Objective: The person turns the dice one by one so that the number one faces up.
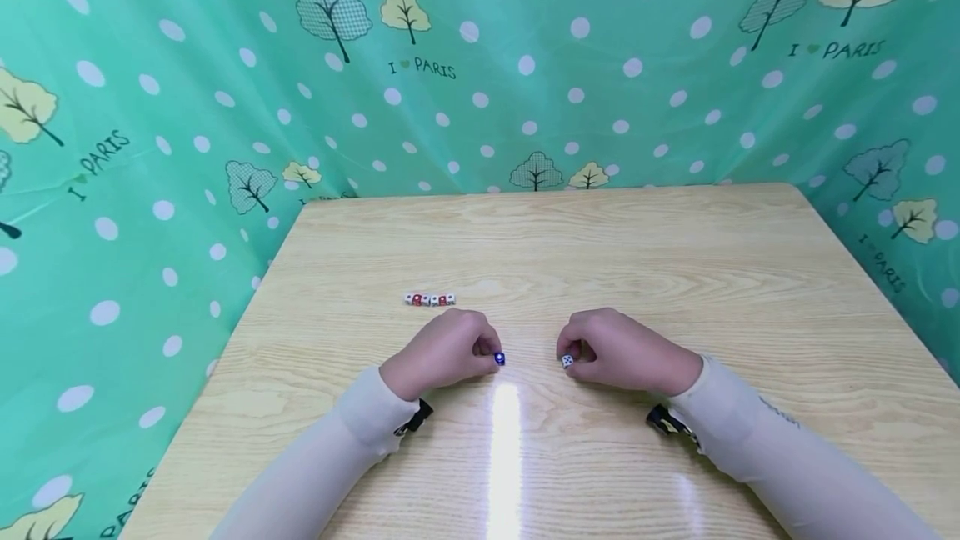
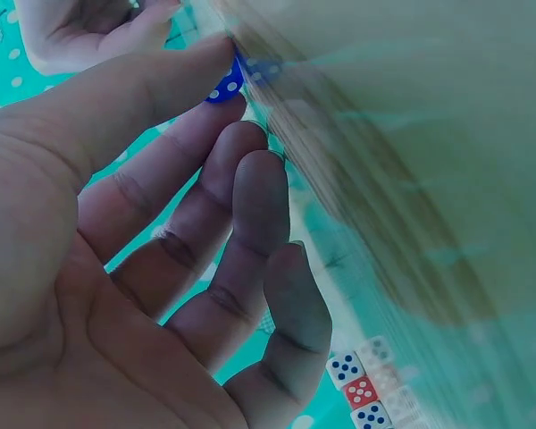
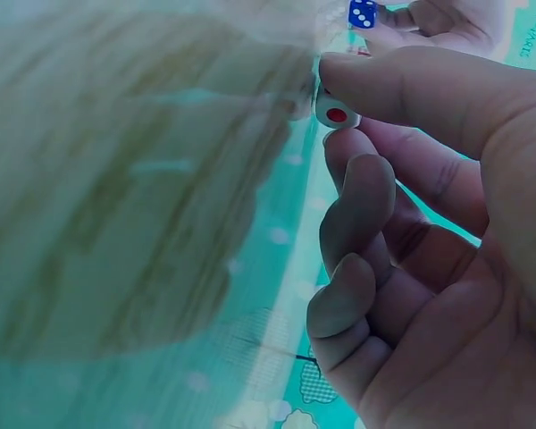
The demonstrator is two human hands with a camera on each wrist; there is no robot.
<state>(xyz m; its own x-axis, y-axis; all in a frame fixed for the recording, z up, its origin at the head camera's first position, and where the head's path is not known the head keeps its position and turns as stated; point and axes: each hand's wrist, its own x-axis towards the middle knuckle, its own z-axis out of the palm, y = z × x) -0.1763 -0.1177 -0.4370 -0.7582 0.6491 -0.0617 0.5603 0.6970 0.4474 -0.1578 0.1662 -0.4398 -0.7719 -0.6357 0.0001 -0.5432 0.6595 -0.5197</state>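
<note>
Between thumb and index finger my left hand [image 1: 452, 348] pinches a blue die [image 1: 499, 359] at the tabletop. The same blue die [image 2: 226, 86] shows white pips in the left wrist view, partly covered by the thumb. A short distance to the right, my right hand [image 1: 622, 348] pinches a white die [image 1: 567, 361] in the same way. In the right wrist view that white die [image 3: 338, 112] shows one red pip on a side. A gap of bare wood separates the two dice. The remaining fingers of both hands are bent and hold nothing.
Beyond the left hand a row of white and red dice [image 1: 430, 300] lies on the wooden table [image 1: 637, 248]. A green dotted curtain [image 1: 525, 48] hangs behind and beside the table. A bright light streak [image 1: 505, 457] reflects off the near tabletop.
</note>
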